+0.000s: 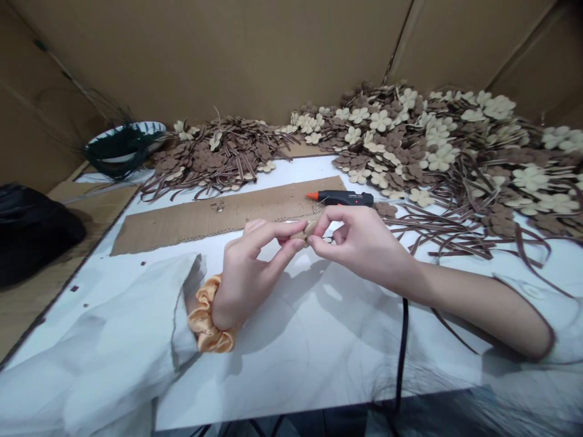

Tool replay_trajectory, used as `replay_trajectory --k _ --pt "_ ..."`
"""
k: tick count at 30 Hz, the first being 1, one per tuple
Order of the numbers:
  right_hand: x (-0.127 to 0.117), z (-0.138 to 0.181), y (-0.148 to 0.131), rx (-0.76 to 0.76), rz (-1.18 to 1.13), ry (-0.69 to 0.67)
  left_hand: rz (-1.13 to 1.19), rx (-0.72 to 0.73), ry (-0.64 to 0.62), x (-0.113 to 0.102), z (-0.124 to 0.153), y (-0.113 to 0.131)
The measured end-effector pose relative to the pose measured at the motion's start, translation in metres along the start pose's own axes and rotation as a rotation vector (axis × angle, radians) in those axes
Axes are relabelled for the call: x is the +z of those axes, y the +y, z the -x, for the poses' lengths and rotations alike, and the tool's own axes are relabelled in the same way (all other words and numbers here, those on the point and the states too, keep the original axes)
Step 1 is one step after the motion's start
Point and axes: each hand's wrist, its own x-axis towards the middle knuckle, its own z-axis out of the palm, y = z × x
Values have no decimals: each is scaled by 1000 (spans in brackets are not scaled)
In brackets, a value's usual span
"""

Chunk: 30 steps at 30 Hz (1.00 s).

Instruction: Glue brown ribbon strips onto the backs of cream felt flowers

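My left hand and my right hand meet over the white table, both pinching one small beige felt flower piece between fingertips. An orange scrunchie sits on my left wrist. Just beyond the hands a black glue gun with an orange tip lies on a strip of cardboard, its tip pointing left. Its black cord runs under my right forearm toward the near edge.
Piles of brown and cream felt flowers and brown ribbon strips fill the back and right of the table. A bowl with dark green wire stands at back left. A black bag lies left. Cardboard walls surround.
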Motion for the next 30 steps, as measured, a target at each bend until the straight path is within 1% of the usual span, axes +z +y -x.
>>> replay_trajectory --k 6,10,14,19,24,30 --pt "-1 1 2 -2 -63 -18 90 -69 25 1 0 -1" --pt "1 1 3 29 -155 -1 222 -161 18 1 -1 0" --pt "0 0 1 57 -179 -53 278 -235 18 1 -2 2" --pt "-3 -1 -3 78 -192 -85 276 -273 22 2 -3 4" --pt "-3 -2 -4 110 -217 -96 303 -312 0 2 -4 2" --pt "-3 -2 -3 119 -220 -95 323 -324 -10 2 -4 0"
